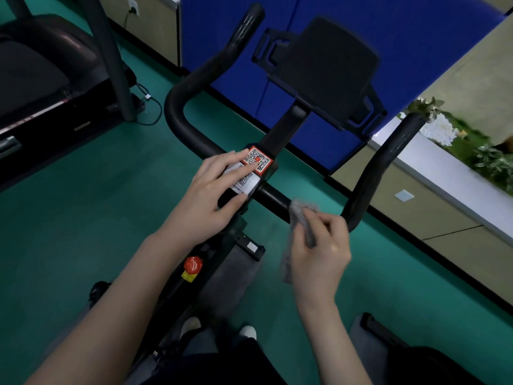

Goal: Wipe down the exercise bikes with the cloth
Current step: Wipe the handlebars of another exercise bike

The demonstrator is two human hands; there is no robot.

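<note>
Crumpled grey cloth [298, 215] pinched against smooth black tubular handlebar [273, 196].

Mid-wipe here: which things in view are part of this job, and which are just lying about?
Job: crumpled grey cloth, pinched in the right hand; black curved handlebar of the exercise bike; its black centre stem with the red QR sticker, under the left hand; black tablet holder.
Lying about: dark treadmill at left; black cable on the green floor; blue partition panel; white-flowered planter.

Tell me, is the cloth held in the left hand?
No, the right hand grips the cloth, while the left hand rests on the stickers.
</note>
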